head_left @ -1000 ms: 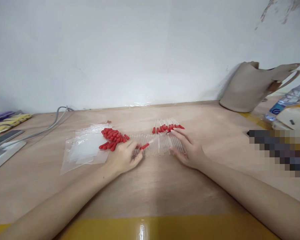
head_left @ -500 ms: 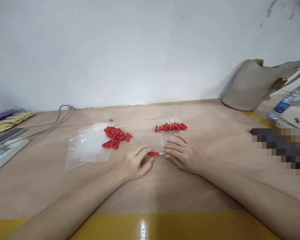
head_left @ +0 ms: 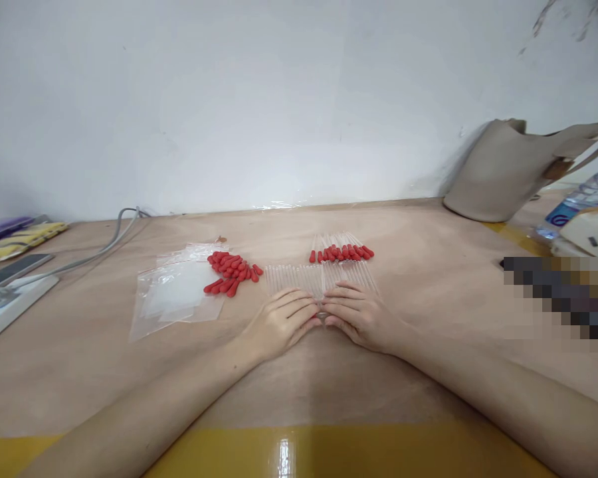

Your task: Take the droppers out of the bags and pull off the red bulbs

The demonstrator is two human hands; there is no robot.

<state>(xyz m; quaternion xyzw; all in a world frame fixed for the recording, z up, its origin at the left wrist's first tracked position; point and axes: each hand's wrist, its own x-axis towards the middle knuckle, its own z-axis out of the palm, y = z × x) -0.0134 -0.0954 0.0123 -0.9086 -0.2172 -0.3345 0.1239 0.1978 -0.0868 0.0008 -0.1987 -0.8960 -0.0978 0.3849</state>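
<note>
My left hand (head_left: pixel 285 320) and my right hand (head_left: pixel 361 315) meet at the middle of the table, fingers closed around one dropper (head_left: pixel 321 315). The left pinches its red bulb end, mostly hidden by the fingers; the right holds its glass tube. Just beyond the hands lies a row of bare glass tubes (head_left: pixel 294 277), side by side, partly covered by my fingers. Behind them rests a row of droppers (head_left: pixel 346 253) with red bulbs on the near ends. A heap of loose red rubber bulbs (head_left: pixel 232 267) lies to the left.
Clear zip bags (head_left: pixel 172 295) lie left of the bulbs. Farther left are a power strip (head_left: pixel 20 309) with a grey cable (head_left: pixel 102 249) and a phone (head_left: pixel 17 271). At the right stand a grey-beige bag (head_left: pixel 493 172) and a plastic bottle (head_left: pixel 573 206). A white wall (head_left: pixel 279 106) closes the back.
My left hand has moved right, up to my right hand, and closed over the dropper's red bulb. My right hand has drawn slightly nearer to me, still on the glass tube.
</note>
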